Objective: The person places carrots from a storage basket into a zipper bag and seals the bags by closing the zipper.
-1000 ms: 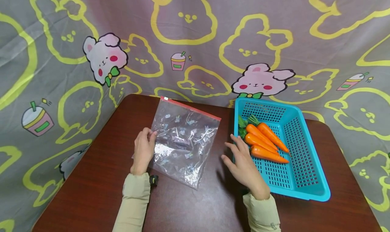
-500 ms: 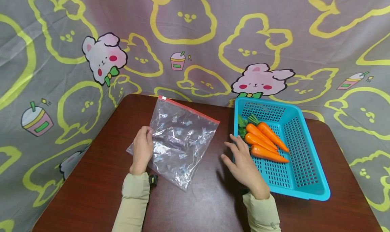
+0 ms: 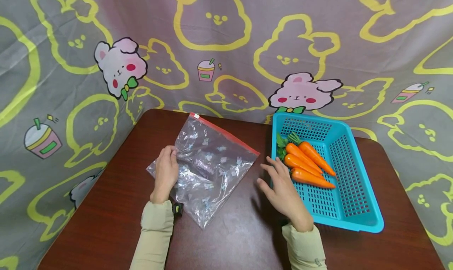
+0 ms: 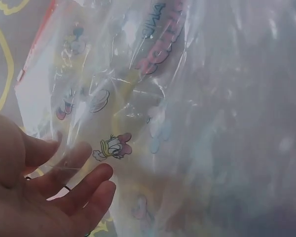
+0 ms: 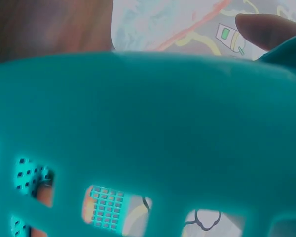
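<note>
Grey cartoon-print cloth (image 3: 233, 63) behind a glossy brown table (image 3: 237, 242)

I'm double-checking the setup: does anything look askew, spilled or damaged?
Nothing looks spilled or plainly damaged. Only the clear bag looks askew and creased, its red zip strip slanting, likely just from the left grip pinching its side. The carrots lie together inside the blue basket.

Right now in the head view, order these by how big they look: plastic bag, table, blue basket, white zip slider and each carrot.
Largest to smallest:
1. Table
2. Blue basket
3. Plastic bag
4. Carrots: all four look alike and some overlap, so I can't rank them individually
5. White zip slider
</note>
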The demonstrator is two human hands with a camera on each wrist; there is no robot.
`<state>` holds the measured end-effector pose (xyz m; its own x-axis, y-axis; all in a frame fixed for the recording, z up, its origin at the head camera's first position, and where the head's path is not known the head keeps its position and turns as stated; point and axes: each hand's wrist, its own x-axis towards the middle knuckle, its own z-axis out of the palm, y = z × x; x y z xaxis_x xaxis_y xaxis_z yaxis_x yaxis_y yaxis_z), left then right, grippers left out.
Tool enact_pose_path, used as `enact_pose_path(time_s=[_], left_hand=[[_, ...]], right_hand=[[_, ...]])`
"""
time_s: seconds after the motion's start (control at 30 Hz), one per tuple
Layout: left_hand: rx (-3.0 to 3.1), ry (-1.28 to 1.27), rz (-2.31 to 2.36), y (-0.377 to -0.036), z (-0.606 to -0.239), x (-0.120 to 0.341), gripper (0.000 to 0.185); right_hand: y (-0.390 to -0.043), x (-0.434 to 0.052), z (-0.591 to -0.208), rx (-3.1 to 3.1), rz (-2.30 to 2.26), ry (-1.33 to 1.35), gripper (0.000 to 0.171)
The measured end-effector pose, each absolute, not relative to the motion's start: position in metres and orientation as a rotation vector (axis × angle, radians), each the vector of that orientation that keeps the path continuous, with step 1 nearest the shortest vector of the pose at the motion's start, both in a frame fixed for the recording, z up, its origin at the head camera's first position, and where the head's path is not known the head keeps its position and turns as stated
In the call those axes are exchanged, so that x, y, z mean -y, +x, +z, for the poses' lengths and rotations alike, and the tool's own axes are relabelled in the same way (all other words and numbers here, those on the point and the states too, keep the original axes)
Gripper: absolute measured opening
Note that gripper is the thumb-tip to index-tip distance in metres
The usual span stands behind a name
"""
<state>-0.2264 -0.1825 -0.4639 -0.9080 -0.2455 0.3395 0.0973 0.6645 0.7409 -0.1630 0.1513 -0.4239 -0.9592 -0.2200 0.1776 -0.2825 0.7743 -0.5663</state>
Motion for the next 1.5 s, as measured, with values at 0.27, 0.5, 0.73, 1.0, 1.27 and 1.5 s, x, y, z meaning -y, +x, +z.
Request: enact_pose_path(time_s=[0.27,0.5,0.73,1.0,1.27,1.5], left_hand=[[2.479,0.122,-1.178,-0.227,-0.457,0.182,0.019],[2.454,0.070,-1.231,-0.225,-0.453,0.183,0.018],[2.365,-0.081,-1.249,-0.224,-0.452,0.183,0.012],[2.332,-0.264,-1.260,-0.221,-0.448,0.180,0.010],[2.332,-0.429,-1.300,-0.222,-0.448,0.171,0.012],[2.351,-0.477,-1.321,-0.220,-0.448,0.164,0.011]], right_hand=[[-0.163,-0.150,-0.422,2.764,0.958,0.392,0.039],[-0.160,-0.148,-0.417,2.706,0.980,0.371,0.035],[-0.155,-0.146,-0.407,2.703,1.039,0.363,0.035],[-0.142,-0.143,-0.390,2.697,1.107,0.504,0.035],[-0.137,-0.136,-0.384,2.727,1.183,0.583,0.035],[-0.137,-0.128,-0.386,2.757,1.213,0.631,0.033]])
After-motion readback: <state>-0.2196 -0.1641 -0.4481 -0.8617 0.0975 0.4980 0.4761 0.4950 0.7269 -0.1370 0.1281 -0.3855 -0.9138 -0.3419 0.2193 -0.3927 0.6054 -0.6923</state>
